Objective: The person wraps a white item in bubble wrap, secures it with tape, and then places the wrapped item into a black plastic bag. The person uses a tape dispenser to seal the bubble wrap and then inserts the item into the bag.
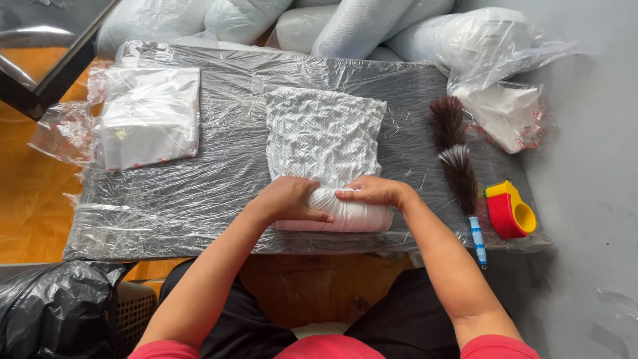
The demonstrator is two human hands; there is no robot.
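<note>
Two bare hands press on the rolled near end of a white dotted, crinkled cloth at the front edge of a plastic-wrapped grey desk point(199, 199).

Nearest the person, the left hand point(289, 198) curls its grip over the left part of the white dotted, crinkled cloth point(324, 136), and the right hand point(373, 191) lies on the roll's right part, fingers closed down on the fabric; the two hands almost meet in the middle. Beyond the roll the cloth lies flat and unrolled toward the desk's middle. To the right, apart from it, lie a dark bristle duster with a blue patterned handle point(460, 169) and a red and yellow plastic tape dispenser point(508, 209). Farther left sits a clear plastic bag of folded white cloth point(149, 116). At the far edge are piled white bundles in clear plastic wrap point(372, 26).
</note>
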